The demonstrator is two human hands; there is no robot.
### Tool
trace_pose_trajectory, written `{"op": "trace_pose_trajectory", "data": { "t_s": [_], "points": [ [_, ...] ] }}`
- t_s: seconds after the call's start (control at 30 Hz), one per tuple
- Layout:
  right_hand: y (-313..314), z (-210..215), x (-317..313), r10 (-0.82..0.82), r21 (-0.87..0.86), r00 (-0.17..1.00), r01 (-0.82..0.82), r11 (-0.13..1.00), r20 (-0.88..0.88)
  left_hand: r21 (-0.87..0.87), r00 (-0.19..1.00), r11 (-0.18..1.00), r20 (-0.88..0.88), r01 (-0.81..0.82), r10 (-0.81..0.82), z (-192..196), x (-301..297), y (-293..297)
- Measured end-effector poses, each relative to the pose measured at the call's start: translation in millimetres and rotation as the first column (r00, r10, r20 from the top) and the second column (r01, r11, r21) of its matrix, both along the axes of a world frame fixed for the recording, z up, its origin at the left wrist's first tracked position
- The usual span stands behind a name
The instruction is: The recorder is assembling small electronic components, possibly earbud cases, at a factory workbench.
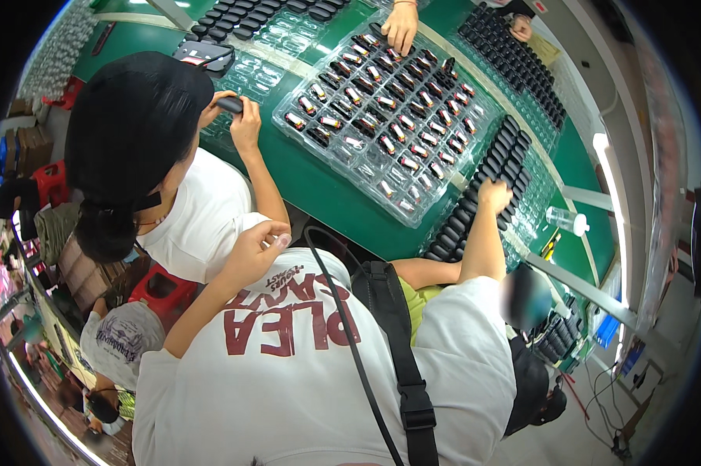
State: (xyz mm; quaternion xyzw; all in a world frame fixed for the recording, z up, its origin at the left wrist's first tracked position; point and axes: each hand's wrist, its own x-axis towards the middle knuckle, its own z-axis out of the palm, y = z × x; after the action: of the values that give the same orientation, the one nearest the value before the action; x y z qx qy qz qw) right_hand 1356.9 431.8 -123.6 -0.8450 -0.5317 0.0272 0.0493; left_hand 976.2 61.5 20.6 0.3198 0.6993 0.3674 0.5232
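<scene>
Right hand down at half past two, right among the rows of black shells on the green desk; can't tell whether its fingers pinch one! Left hand up at nine o'clock, fingers loosely curled, nothing visibly gripped. Clear tray at half past twelve, loaded with small parts.

Right of centre, the right hand touches black shells. The left hand hangs left of centre. A tray lies upper middle.
</scene>
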Motion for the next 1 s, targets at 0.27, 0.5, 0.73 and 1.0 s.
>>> {"op": "trace_pose_trajectory", "data": {
  "t_s": [0.27,0.5,0.73,1.0],
  "points": [
    [120.4,-16.4,-182.2,0.554,0.176,0.817,-0.529,0.830,-0.158,-0.104,0.997,0.992,-0.028,-0.069,0.067,6.7,1.7,12.8],
    [158.5,-23.8,-317.9,0.724,-0.029,0.619,-0.766,0.642,-0.305,-0.209,0.989,0.970,-0.109,-0.123,0.102,4.3,7.2,6.2],
    [169.7,-23.0,-332.5,0.660,-0.156,0.646,-0.750,0.643,-0.384,-0.211,0.990,0.967,-0.048,-0.139,0.132,1.1,1.2,-1.5],
    [63.5,85.0,-302.2,0.873,0.273,0.193,-0.900,0.340,-0.448,0.079,0.914,0.931,0.238,-0.356,0.329,-1.7,-16.5,4.2]
  ]
}}
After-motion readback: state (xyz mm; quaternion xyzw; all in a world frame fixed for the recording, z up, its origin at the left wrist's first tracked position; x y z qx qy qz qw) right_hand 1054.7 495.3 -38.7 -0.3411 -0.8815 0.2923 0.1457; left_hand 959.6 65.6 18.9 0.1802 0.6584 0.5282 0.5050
